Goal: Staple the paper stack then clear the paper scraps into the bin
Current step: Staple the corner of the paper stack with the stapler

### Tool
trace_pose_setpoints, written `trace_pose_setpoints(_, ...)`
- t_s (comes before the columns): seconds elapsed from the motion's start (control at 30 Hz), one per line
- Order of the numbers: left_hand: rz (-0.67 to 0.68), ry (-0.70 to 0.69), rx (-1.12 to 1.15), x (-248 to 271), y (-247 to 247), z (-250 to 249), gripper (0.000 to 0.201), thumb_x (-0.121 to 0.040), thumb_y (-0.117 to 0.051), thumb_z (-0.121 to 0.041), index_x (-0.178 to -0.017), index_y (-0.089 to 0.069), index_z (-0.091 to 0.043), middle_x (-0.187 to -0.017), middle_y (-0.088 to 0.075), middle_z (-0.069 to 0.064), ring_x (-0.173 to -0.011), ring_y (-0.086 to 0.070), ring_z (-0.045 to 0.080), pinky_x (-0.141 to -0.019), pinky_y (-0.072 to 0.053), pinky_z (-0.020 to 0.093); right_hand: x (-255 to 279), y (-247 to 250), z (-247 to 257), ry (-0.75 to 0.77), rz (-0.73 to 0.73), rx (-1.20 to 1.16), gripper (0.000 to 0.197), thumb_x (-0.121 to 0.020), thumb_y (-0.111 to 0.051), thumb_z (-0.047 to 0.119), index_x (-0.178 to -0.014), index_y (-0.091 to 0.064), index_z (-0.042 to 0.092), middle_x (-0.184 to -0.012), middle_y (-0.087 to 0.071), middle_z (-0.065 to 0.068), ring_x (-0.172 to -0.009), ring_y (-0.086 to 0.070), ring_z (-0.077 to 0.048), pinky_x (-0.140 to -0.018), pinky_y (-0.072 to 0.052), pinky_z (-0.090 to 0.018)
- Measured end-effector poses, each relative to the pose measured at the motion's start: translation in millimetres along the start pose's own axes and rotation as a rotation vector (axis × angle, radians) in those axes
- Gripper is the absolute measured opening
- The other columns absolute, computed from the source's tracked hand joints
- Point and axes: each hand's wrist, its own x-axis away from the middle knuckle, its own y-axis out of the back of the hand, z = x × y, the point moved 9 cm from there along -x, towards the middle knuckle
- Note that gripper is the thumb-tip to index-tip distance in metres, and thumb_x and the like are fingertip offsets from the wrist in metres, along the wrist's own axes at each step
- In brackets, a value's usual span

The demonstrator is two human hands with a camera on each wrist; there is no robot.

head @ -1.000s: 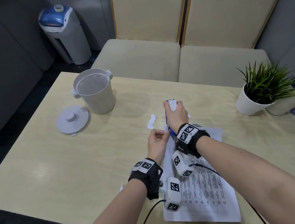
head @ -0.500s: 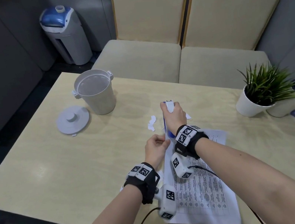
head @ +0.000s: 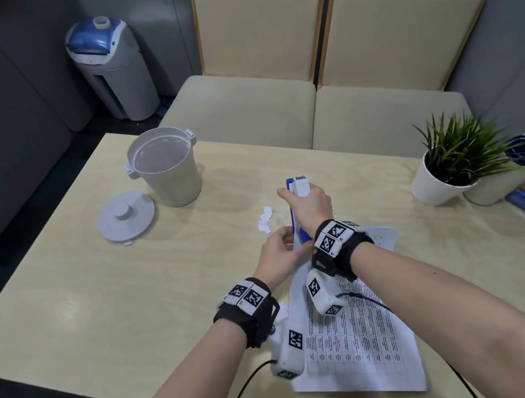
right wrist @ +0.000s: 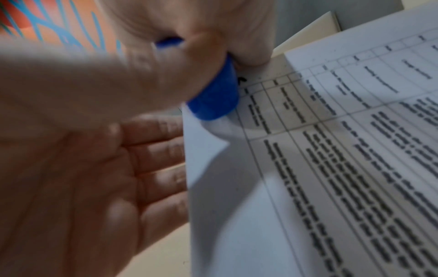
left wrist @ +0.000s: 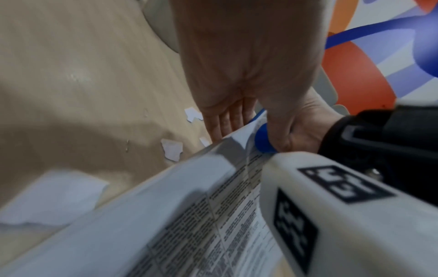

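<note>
While the right hand (head: 307,203) is wrapped round the blue-and-white stapler (head: 297,189), fingers curled over its top and the tool standing nearly on end, the left hand (head: 279,258) props up the far left corner of the paper stack (head: 359,332). From the wrist views its fingers (right wrist: 151,153) lie fairly straight under the lifted sheet, the thumb seemingly on top — a light pinch more than a fist. The stapler's blue end (left wrist: 261,139) sits right at that raised corner, touching the paper.

So this is the stapling step, not the clearing one. I can't tell whether the corner is properly between the jaws yet; the hand hides that. The next move, as I read it, calls for the corner to be seated squarely in the stapler's mouth, the sheets kept aligned by the left hand, then a firm squeeze from the right.

None of the clearing looks begun — paper scraps (head: 265,221) lie on the table (head: 96,296) just left of the hands, more of them near the stack's edge in the left wrist view. The bin (head: 166,169) stands open toward the far left corner, its lid (head: 125,214) lying beside it, well apart from the scraps.
</note>
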Motion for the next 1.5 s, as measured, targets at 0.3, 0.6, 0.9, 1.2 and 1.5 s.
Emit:
trace_pose_setpoints(0.3, -0.058, -0.034, -0.077, 5, 0, -7, 0.04, -0.085, -0.067, -0.03, -0.114, -0.058, -0.004, -0.107, -0.07, 0.011, -0.101, -0.066, 0.023, -0.095, -0.053, 0.04, 6, 4, -1, 0.004, -0.007, 0.007, 0.023, -0.074, -0.062, 0.036, -0.062, -0.05, 0.019, -0.063, -0.055, 0.0, -0.07, -0.051, -0.026, -0.062, -0.04, -0.03)
trace_pose_setpoints(0.6, -0.04, -0.023, -0.109, 10, 1, -10, 0.042, -0.077, -0.065, -0.044, -0.104, -0.056, -0.014, -0.091, -0.06, -0.005, -0.085, -0.059, 0.015, -0.078, -0.049, 0.027, 8, 2, -5, -0.024, -0.015, 0.058, 0.019, -0.074, -0.06, 0.033, -0.063, -0.051, 0.019, -0.062, -0.054, 0.001, -0.069, -0.052, -0.028, -0.059, -0.038, -0.029)
trace_pose_setpoints(0.9, 0.13, 0.205, -0.314, 6, -4, 38, 0.028, -0.08, -0.063, -0.004, -0.108, -0.062, -0.003, -0.082, -0.064, 0.006, -0.071, -0.064, 0.024, -0.075, -0.059, 0.045, 4, 8, -24, -0.134, -0.034, -0.138, 0.028, -0.077, -0.063, 0.025, -0.099, -0.06, 0.008, -0.082, -0.059, -0.003, -0.079, -0.055, -0.026, -0.071, -0.041, -0.029)
trace_pose_setpoints(1.2, -0.147, -0.14, -0.347, 36, -6, 23, 0.006, -0.099, -0.043, -0.024, -0.097, -0.046, -0.019, -0.084, -0.066, 0.006, -0.071, -0.061, 0.025, -0.062, -0.049, 0.04, -2, 39, -59, -0.529, -0.052, -1.062, 0.024, -0.083, -0.057, 0.035, -0.087, -0.049, 0.012, -0.083, -0.056, -0.01, -0.069, -0.055, -0.027, -0.058, -0.05, -0.028)
trace_pose_setpoints(1.5, -0.287, -0.179, -0.018, 30, 38, -28, 0.024, -0.102, -0.035, -0.019, -0.106, -0.051, -0.037, -0.101, -0.059, -0.019, -0.086, -0.057, 0.003, -0.076, -0.046, 0.024, -4, 192, -166, -0.534, -0.137, -0.519, 0.013, -0.086, -0.062, 0.015, -0.084, -0.058, 0.003, -0.061, -0.065, -0.01, -0.048, -0.06, -0.02, -0.052, -0.05, -0.028)
